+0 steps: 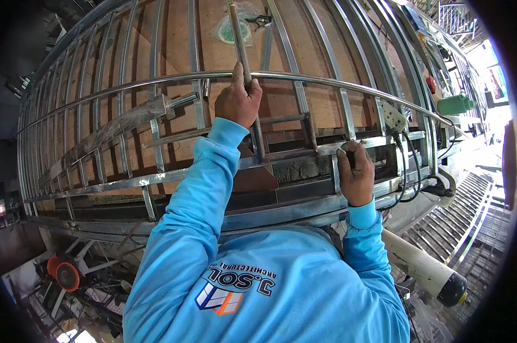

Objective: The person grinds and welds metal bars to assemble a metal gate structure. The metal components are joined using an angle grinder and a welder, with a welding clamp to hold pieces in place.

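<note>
My left hand (pixel 238 102) is closed around an upright metal bar (pixel 236 34), just below where it meets a long round metal rail (pixel 172 78). Its index finger and thumb point up along the bar. To the right, my right hand (pixel 357 174) is held over the lower edge of the metal frame (pixel 384 140), fingers curled to a pinch; whatever may be between them is too small to make out. Left of my left hand, a long tool or bar with a cloudy wrapping (pixel 112 130) lies slanted across the frame's parallel bars.
A clear plastic bag with a green roll (pixel 228 32) lies on the brown board (pixel 215 54). On the right are a socket box (pixel 393 117) with black cables, a green bottle (pixel 454 104) and a white cylinder (pixel 421 260). An orange round object (pixel 67 276) stands lower left.
</note>
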The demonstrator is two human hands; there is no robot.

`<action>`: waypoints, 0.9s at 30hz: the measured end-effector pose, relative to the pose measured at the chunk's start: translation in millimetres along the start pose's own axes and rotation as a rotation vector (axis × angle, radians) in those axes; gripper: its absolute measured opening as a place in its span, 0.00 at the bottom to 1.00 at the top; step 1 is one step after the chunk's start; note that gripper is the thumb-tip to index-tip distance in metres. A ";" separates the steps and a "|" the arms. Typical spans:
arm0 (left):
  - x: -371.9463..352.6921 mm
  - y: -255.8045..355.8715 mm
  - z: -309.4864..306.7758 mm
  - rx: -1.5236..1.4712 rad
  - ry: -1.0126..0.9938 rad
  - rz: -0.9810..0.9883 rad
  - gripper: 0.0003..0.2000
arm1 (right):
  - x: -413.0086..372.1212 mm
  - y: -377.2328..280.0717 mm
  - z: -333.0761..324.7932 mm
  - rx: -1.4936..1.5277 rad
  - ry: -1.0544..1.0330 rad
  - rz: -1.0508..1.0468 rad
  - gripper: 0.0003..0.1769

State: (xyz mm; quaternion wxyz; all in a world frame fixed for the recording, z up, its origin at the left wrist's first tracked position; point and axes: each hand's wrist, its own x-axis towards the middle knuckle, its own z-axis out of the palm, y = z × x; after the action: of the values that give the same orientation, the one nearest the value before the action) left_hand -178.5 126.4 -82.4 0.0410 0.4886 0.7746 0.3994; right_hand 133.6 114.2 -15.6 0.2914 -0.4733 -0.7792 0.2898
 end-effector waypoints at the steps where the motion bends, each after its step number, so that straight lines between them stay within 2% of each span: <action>1: 0.3 -3.8 3.9 -0.008 0.008 0.006 0.30 | 1.4 -1.8 1.5 -0.012 0.002 -0.049 0.09; 3: 1.0 -3.8 4.9 -0.007 0.019 0.013 0.30 | 4.9 -4.9 5.0 -0.038 0.008 -0.145 0.09; 6: -0.1 -2.7 3.7 0.003 0.019 0.014 0.30 | 9.3 -14.9 10.9 -0.007 -0.067 -0.100 0.10; 9: -0.3 -2.6 3.6 -0.022 0.015 0.018 0.30 | 18.6 -27.3 20.0 0.047 -0.149 -0.139 0.11; 16: -1.2 2.7 -2.1 -0.063 0.018 0.024 0.30 | 58.2 -45.6 50.1 0.066 -0.233 -0.473 0.12; 19: 1.0 13.4 -14.0 -0.065 -0.031 -0.045 0.29 | 68.1 -47.4 56.4 0.042 -0.227 -0.495 0.11; 22: -1.8 8.1 -5.6 -0.109 -0.008 -0.046 0.29 | 72.1 -38.9 43.5 0.173 -0.130 -0.262 0.10; 24: -1.6 8.8 -8.3 -0.101 -0.028 -0.058 0.29 | 70.3 -27.1 26.8 0.050 0.012 -0.091 0.08; 27: -1.7 13.5 -10.9 -0.105 -0.062 -0.108 0.29 | 61.2 -0.1 -0.8 -0.069 0.023 -0.144 0.09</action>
State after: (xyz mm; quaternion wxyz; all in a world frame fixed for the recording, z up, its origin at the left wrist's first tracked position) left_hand -172.8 121.6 -66.7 0.1120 0.4554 0.7763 0.4212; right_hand 110.7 169.8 -4.0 0.3039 -0.4291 -0.8172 0.2360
